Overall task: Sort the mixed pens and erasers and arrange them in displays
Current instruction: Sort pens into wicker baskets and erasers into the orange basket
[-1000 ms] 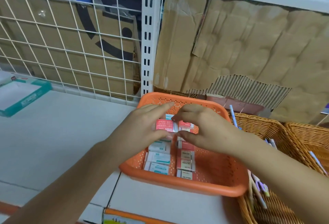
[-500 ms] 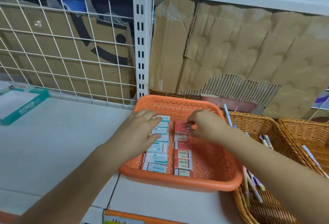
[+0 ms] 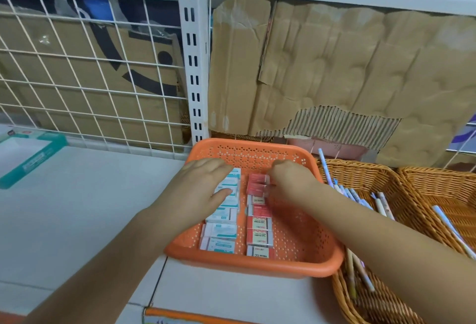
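An orange perforated basket [image 3: 255, 265] sits on the white shelf and holds two columns of erasers. Teal-and-white erasers [image 3: 221, 231] form the left column, red-sleeved erasers [image 3: 259, 237] the right one. My left hand [image 3: 198, 192] lies flat with straight fingers on the far teal erasers. My right hand [image 3: 291, 179] is at the far end of the red column. Its curled fingers pinch the right end of a red eraser [image 3: 257, 187] lying in the row.
A wicker basket [image 3: 365, 176] with several pens [image 3: 345, 192] touches the orange basket's right side; a second wicker basket [image 3: 438, 179] stands beyond it. A teal box [image 3: 28, 158] lies at the far left. Torn cardboard [image 3: 334, 71] and a wire grid [image 3: 90, 78] back the shelf.
Both hands came down from holding erasers above the basket. The left hand flattened onto the teal column; the right hand set a red eraser at the far end of the red column.
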